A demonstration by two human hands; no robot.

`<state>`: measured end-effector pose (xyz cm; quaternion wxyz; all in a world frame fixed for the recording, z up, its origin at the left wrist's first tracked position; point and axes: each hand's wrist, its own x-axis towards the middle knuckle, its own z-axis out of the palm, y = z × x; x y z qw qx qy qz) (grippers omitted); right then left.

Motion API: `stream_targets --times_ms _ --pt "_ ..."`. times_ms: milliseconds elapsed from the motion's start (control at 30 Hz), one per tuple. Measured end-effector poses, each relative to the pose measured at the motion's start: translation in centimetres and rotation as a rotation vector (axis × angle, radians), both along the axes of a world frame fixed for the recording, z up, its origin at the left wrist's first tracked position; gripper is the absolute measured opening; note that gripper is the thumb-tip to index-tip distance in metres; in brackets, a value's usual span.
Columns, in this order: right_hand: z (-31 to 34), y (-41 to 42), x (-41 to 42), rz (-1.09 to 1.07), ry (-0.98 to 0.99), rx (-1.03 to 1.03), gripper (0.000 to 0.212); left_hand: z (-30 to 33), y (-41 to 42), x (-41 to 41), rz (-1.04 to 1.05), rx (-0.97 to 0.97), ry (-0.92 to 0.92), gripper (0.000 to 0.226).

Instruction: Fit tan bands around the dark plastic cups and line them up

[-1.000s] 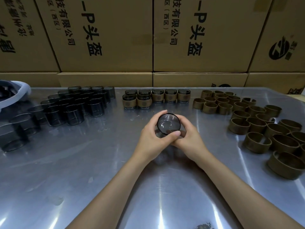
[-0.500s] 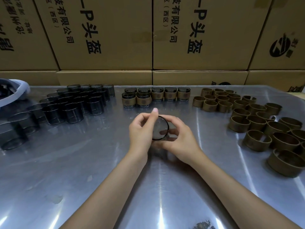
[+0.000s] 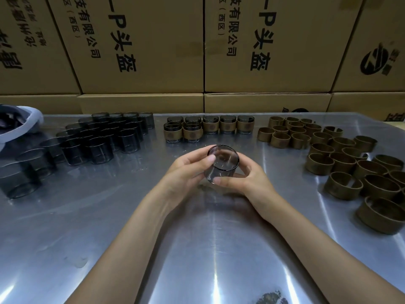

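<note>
A dark see-through plastic cup is held above the middle of the metal table, tilted with its open rim facing up and away from me. My left hand grips its left side, thumb on the rim. My right hand holds its right side and bottom, thumb under the base. No tan band shows on this cup. Several bare dark cups stand at the left. A row of banded cups lines the back centre. Loose tan bands lie at the right.
Stacked cardboard boxes wall off the far edge of the table. A white-rimmed container holding dark items sits at the far left. Large see-through cups stand near the left edge.
The cup has turned in my hands: its round face pointed at me, then went edge-on, and now its open rim tilts upward. Both hands shifted their grip around it.
</note>
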<state>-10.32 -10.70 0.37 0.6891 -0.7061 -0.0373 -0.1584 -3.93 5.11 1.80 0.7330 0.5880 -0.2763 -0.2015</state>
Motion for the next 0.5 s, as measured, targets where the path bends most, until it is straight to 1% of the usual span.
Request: stream_targets --times_ms 67,167,267,333,400,500 --pt "0.0 0.0 0.0 -0.011 -0.005 0.002 0.052 -0.2 -0.5 -0.3 0.055 0.046 -0.091 0.051" --pt "-0.1 0.3 0.1 -0.07 -0.024 -0.055 0.049 -0.5 -1.8 -1.0 0.267 0.154 -0.273 0.054" --pt "-0.4 1.1 0.2 -0.131 -0.064 -0.197 0.055 -1.0 -2.9 -1.4 0.439 0.16 -0.353 0.049" --pt "-0.5 1.5 0.1 -0.153 -0.108 -0.3 0.06 -1.3 -3.2 -1.4 0.519 0.153 -0.367 0.045" --pt "-0.4 1.7 0.1 -0.17 -0.145 -0.336 0.059 -1.2 -3.3 -1.3 0.534 0.131 -0.35 0.041" --pt "-0.3 1.5 0.2 -0.218 -0.173 -0.355 0.058 -1.1 -3.0 -1.1 0.414 0.069 -0.252 0.037"
